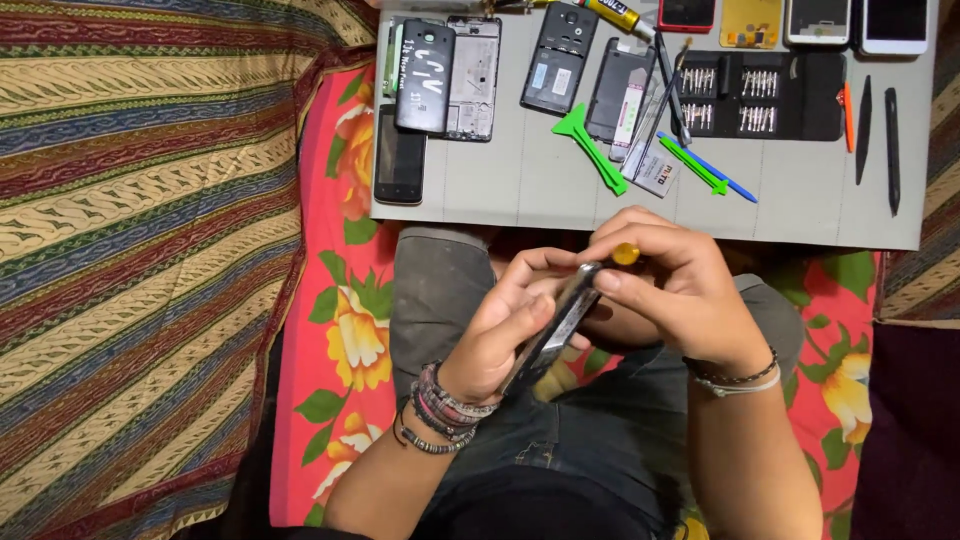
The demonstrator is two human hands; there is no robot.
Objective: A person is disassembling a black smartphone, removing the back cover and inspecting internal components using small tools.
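My left hand (500,330) grips a dark mobile phone (556,325) held edge-on above my lap, fingers wrapped around its side. My right hand (680,285) is closed on a small screwdriver with a yellow cap (626,254), its tip hidden against the upper end of the phone. Both wrists wear bracelets. The two hands touch at the phone, just below the near edge of the grey work mat (560,190).
On the mat lie several opened phones and back covers (425,75), green pry tools (592,148), a blue pry tool (728,182), a black case of screwdriver bits (760,95), black spudgers (890,150) and a glue tube (620,15). Striped cloth lies at left, floral red cloth (340,330) beneath.
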